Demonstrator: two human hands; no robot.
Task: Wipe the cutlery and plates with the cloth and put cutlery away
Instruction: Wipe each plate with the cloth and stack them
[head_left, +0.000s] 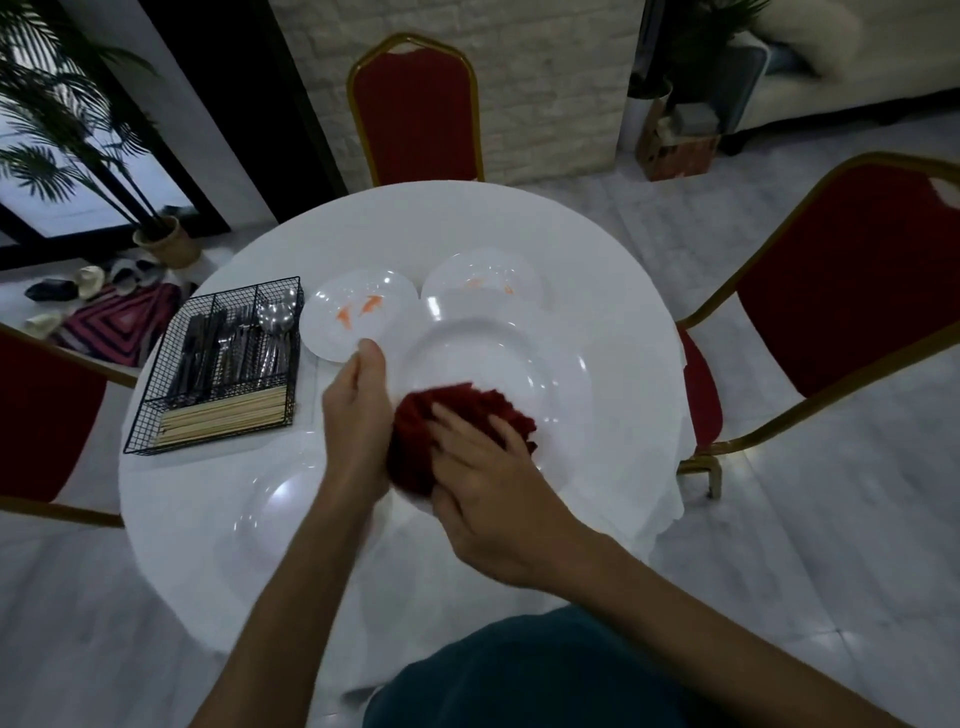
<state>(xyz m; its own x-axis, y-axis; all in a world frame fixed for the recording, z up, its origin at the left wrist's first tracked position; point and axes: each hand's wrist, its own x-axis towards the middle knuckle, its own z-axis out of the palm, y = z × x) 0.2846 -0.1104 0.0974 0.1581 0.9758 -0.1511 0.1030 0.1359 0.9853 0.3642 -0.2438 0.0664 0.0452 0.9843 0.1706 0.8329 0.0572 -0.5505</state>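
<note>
**A:** While the cloth is on the big plate, where do we stand?

**B:** Mid-wipe, I'd judge. My left hand grips that plate's rim, thumb on top. My right hand presses the cloth onto its near side with flat fingers.

**A:** And the other plates?

**B:** One fish-print plate sits just past my left thumb, and a second fish-print plate lies beyond the cloth. Another large plate rests on the worktop beneath my left forearm. I can't tell which of them are wiped.

**A:** Cutlery?

**B:** The cutlery is already in the wire caddy, left of my left hand, with the chopsticks in the near compartment. I reckon that part is done.
</note>
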